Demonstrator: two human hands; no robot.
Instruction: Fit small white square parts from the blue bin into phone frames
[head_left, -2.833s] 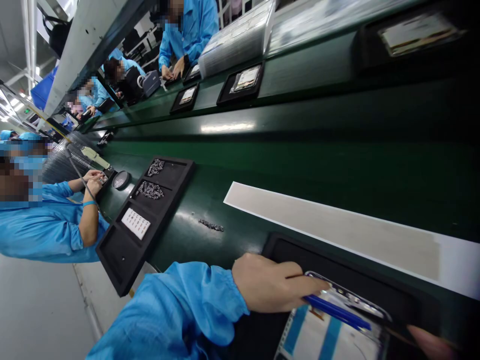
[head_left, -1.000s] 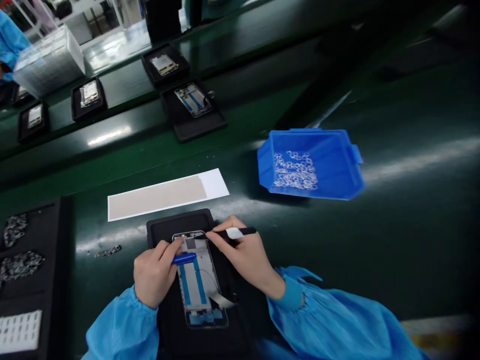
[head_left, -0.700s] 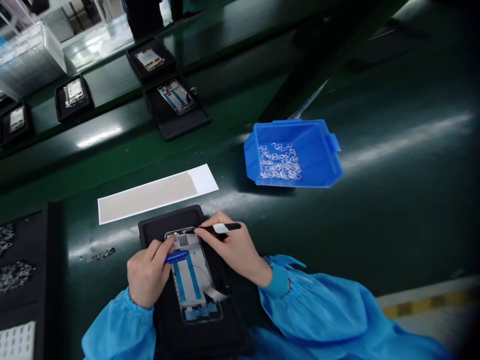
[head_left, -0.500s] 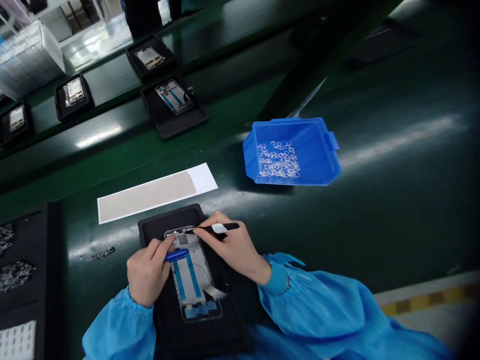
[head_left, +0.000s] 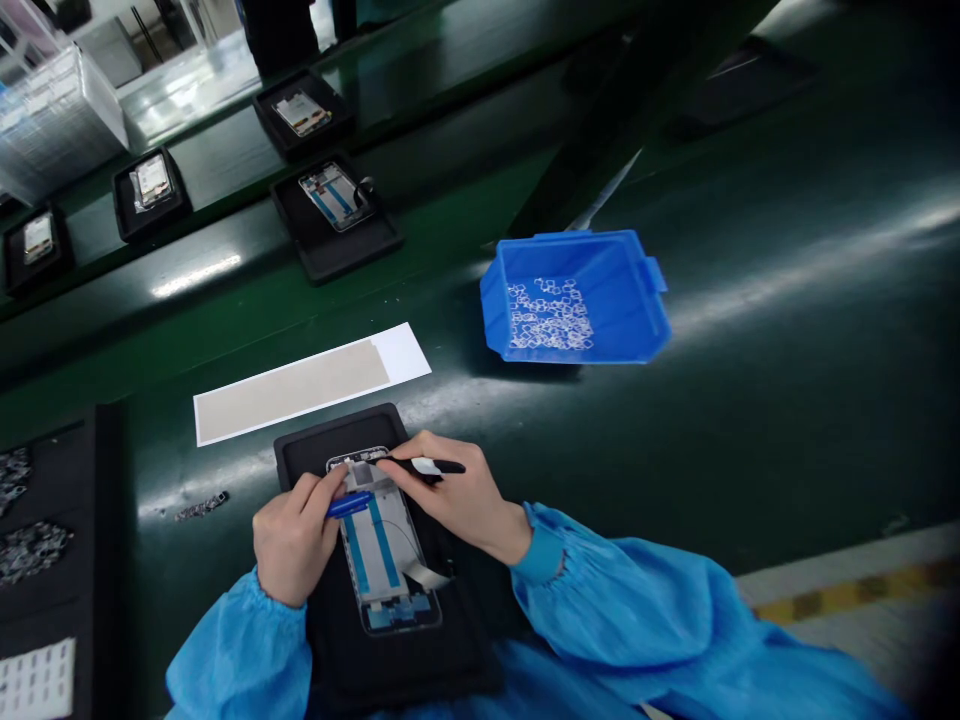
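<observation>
Dark green table (head_left: 750,400) fills the view, and close to its near edge a black tray (head_left: 307,455) carries a phone frame (head_left: 386,560). Little has moved in the last second — the left hand (head_left: 289,545) still pinches a blue tool (head_left: 349,504) across the frame's far end. The right hand (head_left: 461,500) still grips a black tool (head_left: 427,466) like a pen, its tip at that same far edge. Only the view has drifted, so the blue bin (head_left: 630,300) of small metal parts (head_left: 547,315) and the paper strip (head_left: 300,385) sit slightly higher — by the look of it, the work remains fixed on that far end.
</observation>
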